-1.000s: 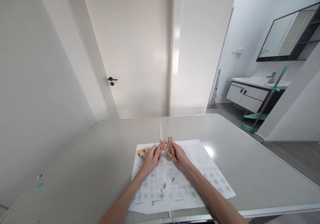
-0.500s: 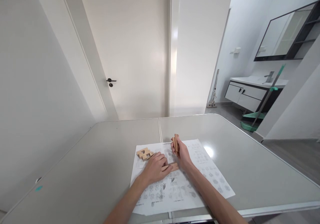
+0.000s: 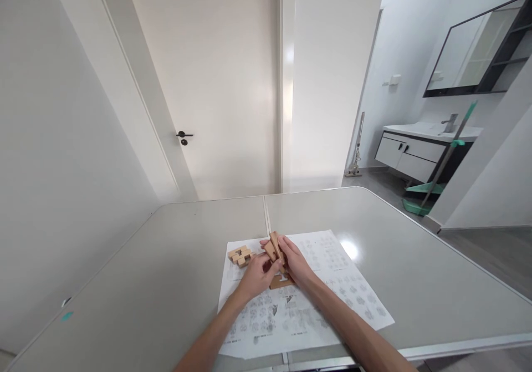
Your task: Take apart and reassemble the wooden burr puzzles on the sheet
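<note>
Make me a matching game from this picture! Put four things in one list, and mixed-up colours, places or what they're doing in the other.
Things:
1. right hand
2. printed sheet
3. lever door handle
4. dustpan

Matches:
A. green
B. black
C. gripping wooden pieces
D. flat on the table

Right pairs: 1-C, 2-D, 3-B, 4-A

I see soft, fairly bright light, a hard white glare [image 3: 348, 249] on the worktop [image 3: 415, 289] at four o'clock, a greyer wall [image 3: 75, 150] at nine, and, at six, a printed sheet [image 3: 286, 319] too fuzzy to read.
</note>
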`<state>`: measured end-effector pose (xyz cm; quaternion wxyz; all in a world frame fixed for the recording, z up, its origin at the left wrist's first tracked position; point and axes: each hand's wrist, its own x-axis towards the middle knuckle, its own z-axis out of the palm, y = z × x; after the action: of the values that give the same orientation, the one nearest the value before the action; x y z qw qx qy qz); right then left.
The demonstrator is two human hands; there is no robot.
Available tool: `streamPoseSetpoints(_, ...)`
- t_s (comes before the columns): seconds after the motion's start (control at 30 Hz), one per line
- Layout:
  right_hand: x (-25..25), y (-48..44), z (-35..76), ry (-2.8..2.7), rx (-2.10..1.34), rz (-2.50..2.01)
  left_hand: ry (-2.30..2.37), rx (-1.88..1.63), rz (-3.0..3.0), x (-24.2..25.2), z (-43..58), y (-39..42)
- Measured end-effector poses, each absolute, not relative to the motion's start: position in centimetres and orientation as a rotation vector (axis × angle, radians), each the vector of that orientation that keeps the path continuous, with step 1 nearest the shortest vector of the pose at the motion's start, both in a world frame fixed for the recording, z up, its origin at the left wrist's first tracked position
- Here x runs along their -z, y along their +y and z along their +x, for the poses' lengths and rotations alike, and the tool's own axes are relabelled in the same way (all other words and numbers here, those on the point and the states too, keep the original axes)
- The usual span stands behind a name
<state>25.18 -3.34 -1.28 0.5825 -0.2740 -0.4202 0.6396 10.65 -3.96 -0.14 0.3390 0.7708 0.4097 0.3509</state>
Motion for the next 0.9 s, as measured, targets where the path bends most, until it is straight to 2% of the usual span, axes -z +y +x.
streamPoseSetpoints(0.3,1.1,-2.4,26.7,-0.811,-1.209,-0.812,0.996,-1.000,1.476,0.9,11.2,-3.3)
streamPoseSetpoints(0.47,0.8,-2.5,27.3,-0.919,-1.157,-0.916,0.965,-0.999,1.267,0.4,10.2,-2.8)
streamPoseSetpoints(0.7,0.7,-3.6,25.9,-1.305,-1.113,-0.967,0.997,-1.057,1.236,0.1,10.0,-2.7)
streamPoseSetpoints(0.9,1.1,-3.6,26.6,-1.404,-1.010,-1.074,1.069,-1.067,1.333,0.4,10.3,-2.8)
